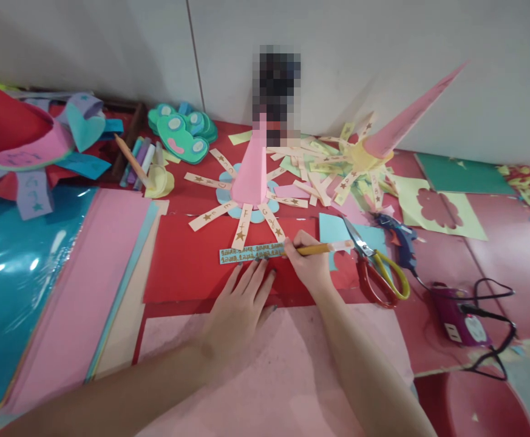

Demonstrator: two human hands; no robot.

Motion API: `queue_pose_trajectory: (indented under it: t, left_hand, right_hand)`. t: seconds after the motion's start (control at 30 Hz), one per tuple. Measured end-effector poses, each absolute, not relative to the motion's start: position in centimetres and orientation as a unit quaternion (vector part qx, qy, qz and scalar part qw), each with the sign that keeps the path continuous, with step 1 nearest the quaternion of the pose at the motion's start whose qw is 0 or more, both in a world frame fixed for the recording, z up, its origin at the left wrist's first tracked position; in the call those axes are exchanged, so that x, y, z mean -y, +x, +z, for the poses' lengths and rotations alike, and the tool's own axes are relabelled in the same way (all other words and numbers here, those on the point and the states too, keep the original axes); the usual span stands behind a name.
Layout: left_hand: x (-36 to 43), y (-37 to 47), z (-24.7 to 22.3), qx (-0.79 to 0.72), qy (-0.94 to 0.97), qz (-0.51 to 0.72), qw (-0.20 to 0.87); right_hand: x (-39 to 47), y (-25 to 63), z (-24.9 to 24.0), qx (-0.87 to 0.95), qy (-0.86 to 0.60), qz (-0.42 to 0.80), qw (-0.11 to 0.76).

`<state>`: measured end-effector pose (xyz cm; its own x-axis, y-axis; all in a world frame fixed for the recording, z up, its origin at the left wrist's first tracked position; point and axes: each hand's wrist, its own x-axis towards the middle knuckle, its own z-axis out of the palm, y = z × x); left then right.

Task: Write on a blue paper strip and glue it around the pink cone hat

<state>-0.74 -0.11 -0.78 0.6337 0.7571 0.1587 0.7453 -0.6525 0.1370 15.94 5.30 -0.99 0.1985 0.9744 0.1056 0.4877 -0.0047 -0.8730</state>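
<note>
My left hand (241,300) lies with its fingers spread on a red sheet (178,261). Its fingertips touch the lower edge of a light blue paper strip (231,256) covered in gold lettering. Wrapped round a gold pen (317,249) with a whitish end, my right hand (308,267) rests at the strip's right end, where the pen's tip is hidden by the fingers. Just beyond the strip stands a pink paper cone (249,176) on a blue petalled base, with lettered, starred paper strips (241,227) radiating from it.
To the right lie open scissors (383,273), a blue glue gun (399,243) and a purple power strip (456,312) with black cable. Coloured sheets (82,255) are stacked left. Green frog-like cutouts (183,133), markers (144,161) and another pink cone (414,115) stand near the wall.
</note>
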Motion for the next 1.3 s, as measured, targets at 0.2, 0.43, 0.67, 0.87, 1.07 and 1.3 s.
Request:
queue_pose_trajectory:
  t: [0.2,0.43,0.67,0.87,1.07,1.3]
  left_hand:
    - [0.15,-0.73,-0.63,-0.415,0.904,0.102,0.028]
    - [0.1,-0.64,-0.63,-0.414,0.904,0.107,0.018]
    - [0.12,-0.73,-0.61,-0.413,0.905,0.104,0.018]
    - [0.09,-0.67,-0.54,-0.411,0.905,0.11,0.013]
    - [0.09,-0.66,-0.6,-0.414,0.904,0.105,0.025]
    - [0.07,-0.66,-0.55,-0.412,0.905,0.103,0.021]
  right_hand:
    - [-5.32,15.94,-0.99,0.569,-0.648,0.278,0.423]
    - [-5.36,15.81,-0.81,0.556,-0.655,0.276,0.431]
    - [-5.41,15.87,-0.88,0.56,-0.648,0.277,0.435]
    - [-5.41,15.98,-1.1,0.553,-0.653,0.283,0.434]
    - [-5.37,16.01,-1.07,0.544,-0.655,0.282,0.442]
    - [-5.41,16.02,-0.52,0.516,-0.659,0.298,0.458]
